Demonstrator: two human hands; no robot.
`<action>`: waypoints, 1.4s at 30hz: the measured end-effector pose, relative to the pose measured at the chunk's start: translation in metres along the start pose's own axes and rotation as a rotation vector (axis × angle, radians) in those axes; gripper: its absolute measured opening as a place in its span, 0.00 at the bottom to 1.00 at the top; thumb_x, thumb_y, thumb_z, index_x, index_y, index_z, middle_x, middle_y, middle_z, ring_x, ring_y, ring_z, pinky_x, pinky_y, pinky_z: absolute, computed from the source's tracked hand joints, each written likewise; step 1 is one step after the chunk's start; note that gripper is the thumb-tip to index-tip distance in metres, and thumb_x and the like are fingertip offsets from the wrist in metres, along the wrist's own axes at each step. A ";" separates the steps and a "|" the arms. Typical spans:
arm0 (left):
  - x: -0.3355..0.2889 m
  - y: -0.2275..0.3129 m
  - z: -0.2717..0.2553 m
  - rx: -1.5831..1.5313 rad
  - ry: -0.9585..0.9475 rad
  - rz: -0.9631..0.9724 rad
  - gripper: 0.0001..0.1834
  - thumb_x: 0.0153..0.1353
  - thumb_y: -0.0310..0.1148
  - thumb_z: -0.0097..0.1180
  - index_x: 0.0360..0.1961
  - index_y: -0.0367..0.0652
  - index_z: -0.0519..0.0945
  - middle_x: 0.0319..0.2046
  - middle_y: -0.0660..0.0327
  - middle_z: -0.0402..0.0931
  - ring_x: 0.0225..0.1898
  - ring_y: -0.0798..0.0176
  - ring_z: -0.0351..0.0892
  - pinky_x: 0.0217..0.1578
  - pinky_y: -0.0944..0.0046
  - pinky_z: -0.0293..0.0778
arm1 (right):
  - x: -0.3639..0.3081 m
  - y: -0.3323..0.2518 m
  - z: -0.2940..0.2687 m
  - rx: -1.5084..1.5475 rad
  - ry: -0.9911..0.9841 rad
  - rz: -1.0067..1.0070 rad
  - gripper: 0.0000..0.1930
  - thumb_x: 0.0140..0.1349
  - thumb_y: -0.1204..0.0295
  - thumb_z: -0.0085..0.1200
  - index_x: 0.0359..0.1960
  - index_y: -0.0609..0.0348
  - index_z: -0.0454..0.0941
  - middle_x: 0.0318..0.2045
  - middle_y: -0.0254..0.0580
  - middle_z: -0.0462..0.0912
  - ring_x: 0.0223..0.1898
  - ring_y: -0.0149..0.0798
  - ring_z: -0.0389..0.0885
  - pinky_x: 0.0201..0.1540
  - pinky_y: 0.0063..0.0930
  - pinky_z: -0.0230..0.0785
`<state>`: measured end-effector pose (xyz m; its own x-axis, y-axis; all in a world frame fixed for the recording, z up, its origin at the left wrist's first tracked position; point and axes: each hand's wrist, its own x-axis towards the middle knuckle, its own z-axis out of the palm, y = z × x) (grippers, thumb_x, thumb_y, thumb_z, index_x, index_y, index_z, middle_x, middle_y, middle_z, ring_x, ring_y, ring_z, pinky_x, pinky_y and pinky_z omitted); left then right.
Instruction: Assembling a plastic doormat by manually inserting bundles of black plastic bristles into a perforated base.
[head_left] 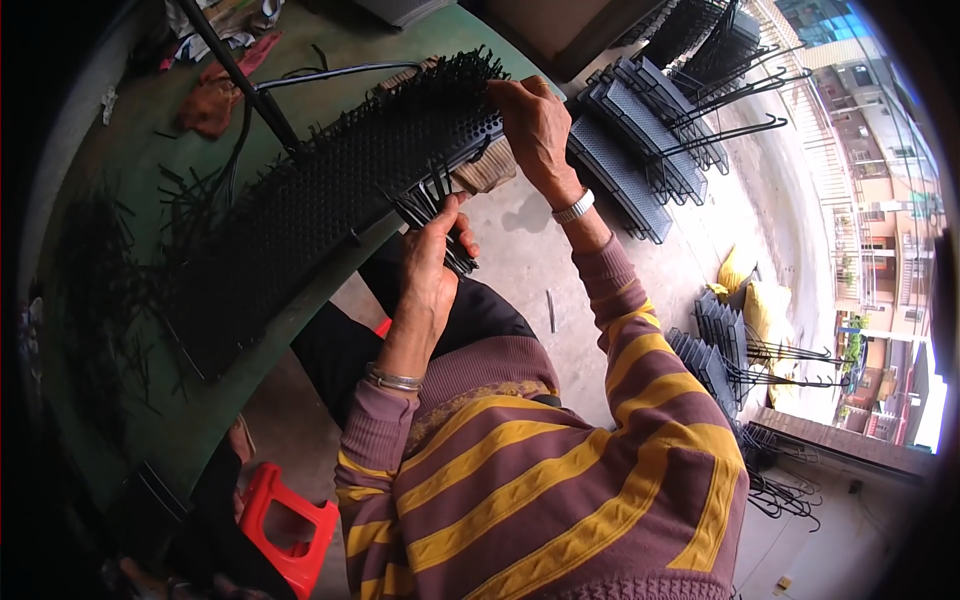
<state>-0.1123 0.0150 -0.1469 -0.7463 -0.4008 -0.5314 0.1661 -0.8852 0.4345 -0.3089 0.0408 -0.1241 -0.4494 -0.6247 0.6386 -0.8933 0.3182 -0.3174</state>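
A long black perforated panel [300,215] slants across the green table, with black strips [440,85] bristling along its far edge. My left hand [432,245] is closed round a bundle of thin black strips [462,262], just off the panel's near edge. At the panel's right end, my right hand [532,118] has its fingers pinched together by the last holes and the bristling strips. Whatever sits between those fingertips is too small or hidden to make out. A beige folded piece [487,168] shows under the panel's right end.
Loose black strips [190,190] litter the green table [420,30]. A dark bar [235,70] rises behind the panel. Hooked black panels [640,130] are stacked at the right, more [715,345] lower down by yellow sacks [765,310]. A red stool [290,540] stands at lower left.
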 end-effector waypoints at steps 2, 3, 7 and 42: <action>-0.003 0.001 0.005 0.021 0.032 -0.008 0.16 0.64 0.37 0.56 0.48 0.38 0.75 0.21 0.68 0.65 0.21 0.73 0.63 0.24 0.69 0.64 | -0.004 0.002 0.000 -0.072 -0.016 -0.048 0.08 0.57 0.71 0.56 0.38 0.47 0.83 0.29 0.38 0.77 0.32 0.41 0.77 0.34 0.33 0.66; -0.003 0.001 0.006 0.021 0.029 -0.007 0.16 0.64 0.37 0.56 0.48 0.38 0.75 0.21 0.68 0.65 0.21 0.73 0.63 0.24 0.69 0.64 | -0.007 0.002 0.001 -0.143 -0.035 -0.094 0.09 0.57 0.71 0.56 0.39 0.46 0.84 0.30 0.37 0.77 0.33 0.41 0.76 0.35 0.33 0.64; -0.003 0.001 0.003 -0.009 0.002 0.002 0.16 0.63 0.37 0.58 0.46 0.37 0.76 0.21 0.69 0.65 0.21 0.74 0.63 0.23 0.70 0.63 | -0.015 -0.014 0.000 -0.266 -0.031 -0.138 0.15 0.59 0.70 0.55 0.49 0.45 0.80 0.32 0.39 0.74 0.33 0.40 0.74 0.36 0.33 0.64; 0.016 0.004 -0.006 -0.118 0.060 0.006 0.11 0.66 0.34 0.50 0.47 0.42 0.74 0.41 0.55 0.78 0.40 0.58 0.80 0.46 0.56 0.77 | 0.014 -0.028 0.005 0.429 0.088 0.030 0.03 0.62 0.79 0.50 0.37 0.62 0.71 0.25 0.42 0.81 0.28 0.35 0.85 0.27 0.24 0.73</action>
<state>-0.1198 0.0040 -0.1579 -0.7055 -0.4164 -0.5734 0.2475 -0.9030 0.3512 -0.2904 0.0195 -0.1094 -0.4897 -0.5510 0.6757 -0.8093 -0.0011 -0.5874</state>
